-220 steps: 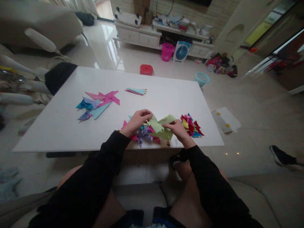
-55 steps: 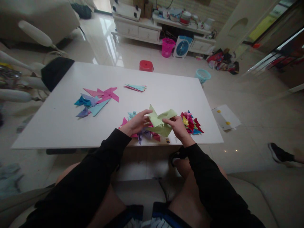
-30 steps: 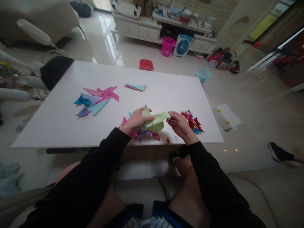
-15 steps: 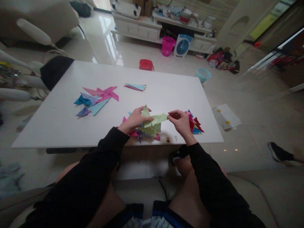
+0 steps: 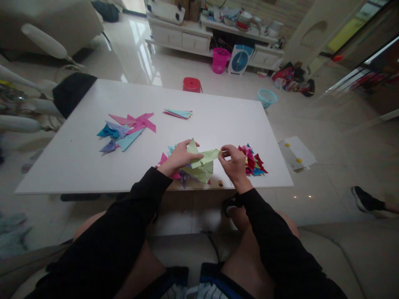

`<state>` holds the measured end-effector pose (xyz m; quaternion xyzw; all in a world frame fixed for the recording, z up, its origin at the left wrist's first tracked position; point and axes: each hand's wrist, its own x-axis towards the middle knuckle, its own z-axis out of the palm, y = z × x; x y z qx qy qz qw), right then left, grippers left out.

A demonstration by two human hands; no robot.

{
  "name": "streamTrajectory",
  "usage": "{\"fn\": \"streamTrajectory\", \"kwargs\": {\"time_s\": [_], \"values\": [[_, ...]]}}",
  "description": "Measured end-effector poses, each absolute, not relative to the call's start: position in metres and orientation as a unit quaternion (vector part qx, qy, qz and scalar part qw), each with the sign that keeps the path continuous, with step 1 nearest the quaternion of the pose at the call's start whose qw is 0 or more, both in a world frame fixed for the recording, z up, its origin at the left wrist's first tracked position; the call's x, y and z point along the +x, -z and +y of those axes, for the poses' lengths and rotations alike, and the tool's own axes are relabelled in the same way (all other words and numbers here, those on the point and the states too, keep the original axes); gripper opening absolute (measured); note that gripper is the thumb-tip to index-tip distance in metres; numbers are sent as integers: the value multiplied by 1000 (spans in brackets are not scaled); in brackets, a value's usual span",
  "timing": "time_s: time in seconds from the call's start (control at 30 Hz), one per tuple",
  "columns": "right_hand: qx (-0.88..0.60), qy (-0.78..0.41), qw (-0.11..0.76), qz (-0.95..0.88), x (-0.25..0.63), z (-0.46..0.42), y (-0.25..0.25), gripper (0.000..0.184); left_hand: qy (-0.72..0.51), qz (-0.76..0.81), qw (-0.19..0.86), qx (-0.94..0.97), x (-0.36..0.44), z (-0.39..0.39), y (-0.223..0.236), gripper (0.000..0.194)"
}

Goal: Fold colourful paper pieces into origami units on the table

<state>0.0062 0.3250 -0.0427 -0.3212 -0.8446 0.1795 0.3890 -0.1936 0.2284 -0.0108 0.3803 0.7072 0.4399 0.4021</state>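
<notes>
A pale green origami paper piece (image 5: 204, 168), folded with several pointed flaps, is held just above the near edge of the white table. My left hand (image 5: 181, 158) grips its left side, the thumb lying across the folds. At the tip of the right flap, my right hand (image 5: 234, 162) pinches the paper between thumb and fingers. Beneath the green paper lie pink, purple and blue folded papers (image 5: 183, 177), partly hidden by it and by my left hand. Just right of my right hand sits a pile of red, pink, green and blue folded papers (image 5: 256, 164).
More pink, blue and purple folded papers (image 5: 137, 123) lie on the table's left half. A thin stack of folded strips (image 5: 177, 113) is near the far edge. A small dark item (image 5: 220, 183) lies by the near edge. Beyond stands a red stool (image 5: 192, 84).
My right hand has shifted slightly left and turned, still pinching the flap tip. The green paper has tilted a little, and more of the red pile shows.
</notes>
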Motion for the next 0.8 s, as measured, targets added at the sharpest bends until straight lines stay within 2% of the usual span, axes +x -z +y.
{"fn": "streamTrajectory", "kwargs": {"time_s": [0.13, 0.23, 0.33, 0.43, 0.6, 0.7, 0.8], "values": [[-345, -155, 370, -849, 10, 328, 41, 19, -439, 711, 397, 379, -193, 228, 8, 44], [-380, -180, 367, -830, 14, 331, 35, 16, -456, 709, 396, 365, -197, 226, 11, 45], [-436, -271, 405, -757, 14, 336, 31, 10, -486, 695, 405, 342, -201, 226, 16, 47], [-472, -405, 437, -650, 12, 341, 35, 13, -518, 675, 430, 302, -202, 228, 22, 52], [-441, -600, 382, -548, 4, 338, 44, 22, -550, 644, 464, 259, -199, 231, 29, 55], [-414, -631, 364, -546, -3, 329, 44, 22, -551, 643, 464, 259, -195, 231, 27, 54], [-422, -587, 392, -570, -8, 324, 42, 24, -543, 650, 461, 265, -189, 230, 20, 51]]}}
